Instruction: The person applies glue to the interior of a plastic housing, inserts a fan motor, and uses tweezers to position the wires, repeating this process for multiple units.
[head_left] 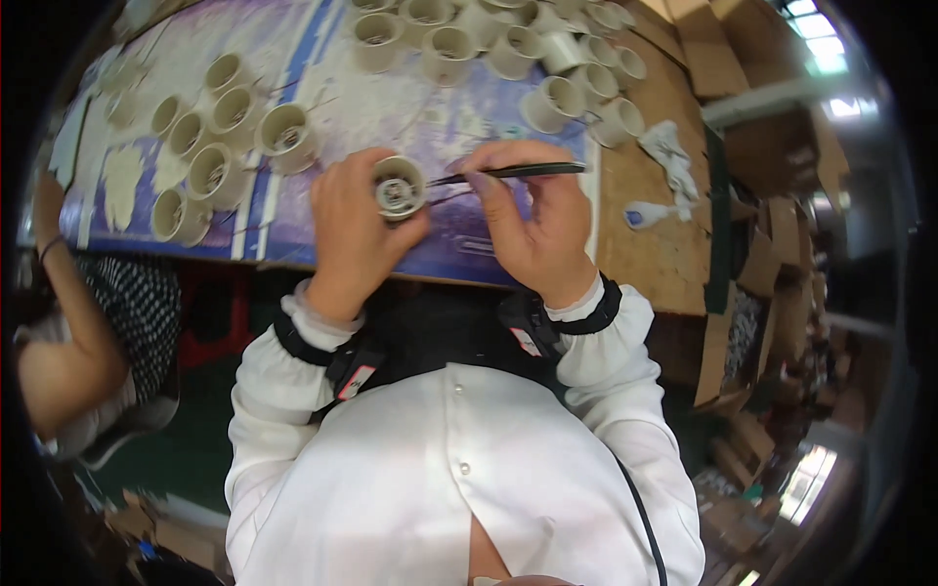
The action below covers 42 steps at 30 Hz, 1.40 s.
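Observation:
My left hand (pixel 348 227) is wrapped round a small off-white cup (pixel 395 168), its mouth tilted toward me. Inside the cup sits a round, shiny metal part (pixel 398 197) with a ring-like outline. A slim dark pair of tweezers (pixel 537 170) lies between the thumb and fingers of my right hand (pixel 547 227). Its pointed tip reaches the right side of the cup's rim; whether it touches is hard to tell. A thin dark reddish wire (pixel 451 196) runs from near the cup toward my right fingers.
Several similar cups (pixel 283 137) stand on the purple-and-white table cover (pixel 342 107) at left; more cups (pixel 449 54) crowd the far side. A crumpled white cloth (pixel 668 156) lies on bare wood at right. A co-worker's arm (pixel 83 322) is at far left; cardboard boxes (pixel 757 313) stand at right.

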Available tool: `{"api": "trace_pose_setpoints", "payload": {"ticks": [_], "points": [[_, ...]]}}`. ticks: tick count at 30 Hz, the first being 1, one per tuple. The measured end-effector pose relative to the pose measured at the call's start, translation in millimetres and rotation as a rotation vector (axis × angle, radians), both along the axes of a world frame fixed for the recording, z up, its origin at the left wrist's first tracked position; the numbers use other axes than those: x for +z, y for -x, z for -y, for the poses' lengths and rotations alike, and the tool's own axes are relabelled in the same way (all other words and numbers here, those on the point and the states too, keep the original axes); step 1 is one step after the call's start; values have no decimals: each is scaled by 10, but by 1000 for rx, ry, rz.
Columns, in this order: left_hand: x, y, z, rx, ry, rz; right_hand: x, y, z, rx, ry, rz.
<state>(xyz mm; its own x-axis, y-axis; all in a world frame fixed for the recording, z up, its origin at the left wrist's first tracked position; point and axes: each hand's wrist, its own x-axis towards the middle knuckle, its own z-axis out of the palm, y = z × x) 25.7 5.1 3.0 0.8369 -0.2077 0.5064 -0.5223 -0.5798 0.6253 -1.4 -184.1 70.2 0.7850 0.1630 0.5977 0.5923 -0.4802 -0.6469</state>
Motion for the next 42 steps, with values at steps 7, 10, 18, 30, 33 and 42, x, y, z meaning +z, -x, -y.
{"api": "trace_pose_setpoints", "payload": {"ticks": [7, 10, 18, 30, 33, 42], "points": [[-32, -38, -19, 115, -54, 2, 255, 578, 962, -272, 718, 97], [-72, -70, -3, 146, -40, 7, -52, 747, 1181, -296, 787, 46], [-68, -54, -30, 237, -89, -8, -603, 904, 1629, -914, 84, -99], [-18, -5, 46, 219, -118, 62, -510, 681, 1178, -406, -130, -404], [-21, -8, 21, 202, -130, 63, -435, 666, 894, -303, 69, -363], [8, -8, 16, 156, -116, 48, -286, 638, 725, -239, 396, -114]]}}
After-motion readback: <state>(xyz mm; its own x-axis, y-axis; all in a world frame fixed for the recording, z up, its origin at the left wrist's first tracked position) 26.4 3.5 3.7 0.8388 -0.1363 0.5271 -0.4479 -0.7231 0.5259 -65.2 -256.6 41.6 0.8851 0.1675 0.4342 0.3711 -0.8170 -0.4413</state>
